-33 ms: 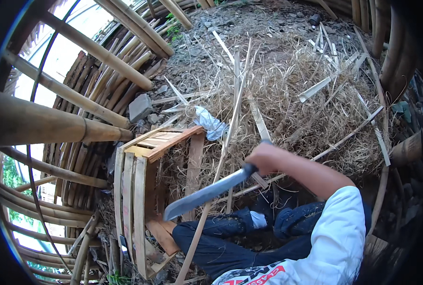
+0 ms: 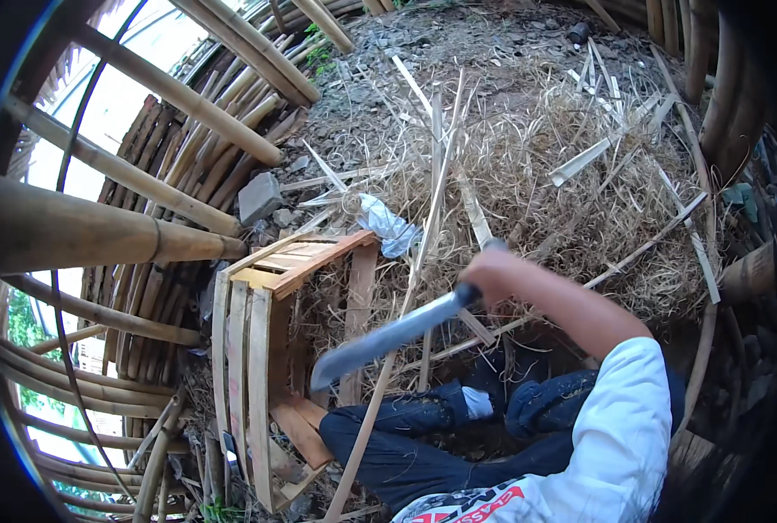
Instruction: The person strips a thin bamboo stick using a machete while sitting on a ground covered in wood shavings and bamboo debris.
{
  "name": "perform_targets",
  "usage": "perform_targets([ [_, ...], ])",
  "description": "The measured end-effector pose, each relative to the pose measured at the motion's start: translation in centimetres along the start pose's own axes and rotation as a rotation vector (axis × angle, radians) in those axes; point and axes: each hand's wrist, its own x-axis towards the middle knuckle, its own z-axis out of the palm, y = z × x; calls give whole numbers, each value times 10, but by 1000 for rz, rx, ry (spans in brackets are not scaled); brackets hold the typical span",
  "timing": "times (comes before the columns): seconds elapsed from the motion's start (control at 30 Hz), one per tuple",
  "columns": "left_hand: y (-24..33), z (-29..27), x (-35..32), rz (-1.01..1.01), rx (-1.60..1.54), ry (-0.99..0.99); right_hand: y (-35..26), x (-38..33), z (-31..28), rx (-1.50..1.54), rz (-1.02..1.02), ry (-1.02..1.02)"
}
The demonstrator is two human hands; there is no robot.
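Observation:
My right hand is closed around the dark handle of a machete. Its long grey blade points left and slightly down, over my bent legs in dark trousers. In this view the blade crosses a long, thin bamboo strip that slants from the shavings down to the lower edge. Just left of the blade tip stands a slatted wooden crate, lying on its side. My left hand is out of view.
A heap of curly bamboo shavings with loose split strips spreads ahead. A whitish plastic bag lies behind the crate. Bamboo poles fence the left side, with a grey block beside them. Another split strip crosses the right side.
My right hand and the machete have shifted slightly; the blade tip is a little higher and further right. The crate and the strips stay in about the same place.

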Motion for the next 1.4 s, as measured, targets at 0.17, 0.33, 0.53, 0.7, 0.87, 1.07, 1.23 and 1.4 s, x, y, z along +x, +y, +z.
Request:
perform_targets([
  [0.17, 14, 13, 5, -15, 20, 32, 116, 11, -3, 528, 1088, 210],
  [0.33, 24, 18, 16, -19, 69, 21, 99, 62, 38, 627, 995, 472],
  [0.53, 25, 18, 25, -7, 94, 18, 85, 45, 38, 694, 1009, 468],
  [0.7, 25, 17, 38, -1, 116, -9, 73, 16, 30, 667, 967, 443],
  [0.87, 23, 19, 47, 4, 136, -30, 59, -6, 30, 643, 937, 443],
  [1.07, 20, 20, 52, 8, 151, -42, 27, -22, 18, 492, 847, 384],
  [1.23, 16, 18, 52, 15, 148, -36, 13, -59, 7, 372, 731, 366],
  [1.4, 15, 15, 53, -4, 133, -40, -1, -91, 9, 300, 706, 247],
])
